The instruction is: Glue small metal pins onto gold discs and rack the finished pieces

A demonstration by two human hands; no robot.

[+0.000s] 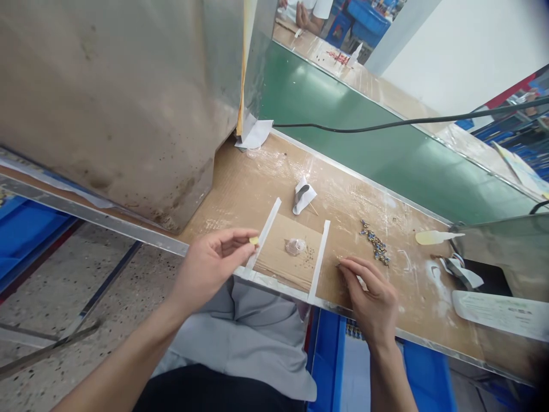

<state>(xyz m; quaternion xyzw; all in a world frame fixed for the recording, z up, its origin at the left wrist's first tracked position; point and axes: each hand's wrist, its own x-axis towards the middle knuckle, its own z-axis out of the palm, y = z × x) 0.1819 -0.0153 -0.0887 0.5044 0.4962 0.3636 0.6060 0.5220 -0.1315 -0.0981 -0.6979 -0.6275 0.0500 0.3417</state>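
Note:
My left hand [212, 260] hovers at the near edge of the cardboard-covered bench [257, 189], its thumb and fingers pinched on a small pale yellow piece [254, 240]. My right hand [371, 294] rests palm down on the bench with its fingers curled; a thin dark tip shows at its fingertips, too small to name. Just beyond it lies a scatter of several small blue and brass parts [375, 243]. Between my hands is a cardboard square framed by two white strips [319, 260], with a small clear round item [295, 246] on it.
A large grey metal housing [115, 97] stands at the left. A green conveyor belt [364, 137] runs behind the bench with a black cable [386, 122] over it. A crumpled white paper [303, 195], a pale spatula [433, 237] and blue bins [330, 355] below are nearby. Another person's hands [304, 16] show far back.

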